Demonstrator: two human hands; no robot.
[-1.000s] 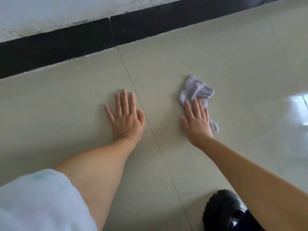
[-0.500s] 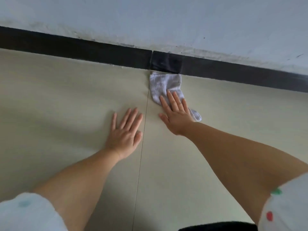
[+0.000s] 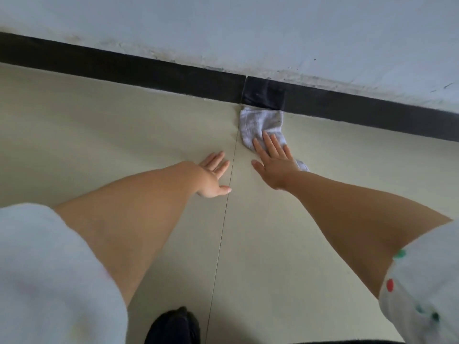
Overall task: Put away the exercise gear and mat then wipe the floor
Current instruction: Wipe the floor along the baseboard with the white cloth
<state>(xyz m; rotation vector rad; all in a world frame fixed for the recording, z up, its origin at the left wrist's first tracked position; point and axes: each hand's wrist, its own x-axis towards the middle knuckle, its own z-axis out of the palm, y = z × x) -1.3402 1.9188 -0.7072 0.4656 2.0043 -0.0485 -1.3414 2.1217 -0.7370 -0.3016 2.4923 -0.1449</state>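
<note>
A pale grey cloth (image 3: 258,122) lies flat on the beige tiled floor (image 3: 124,135), its far edge against the black skirting. My right hand (image 3: 273,162) presses on the cloth's near part with straight, spread fingers. My left hand (image 3: 212,177) rests flat on the floor just left of a tile joint (image 3: 223,219), fingers straight. No exercise gear or mat is in view.
A black skirting board (image 3: 149,70) runs along the foot of a white scuffed wall (image 3: 273,33). A black shoe (image 3: 173,326) shows at the bottom edge. White sleeves frame both lower corners.
The right hand has slid the cloth up to the skirting and holds it there. The left hand has turned so its fingers point more to the right. The view has dipped closer to the floor.
</note>
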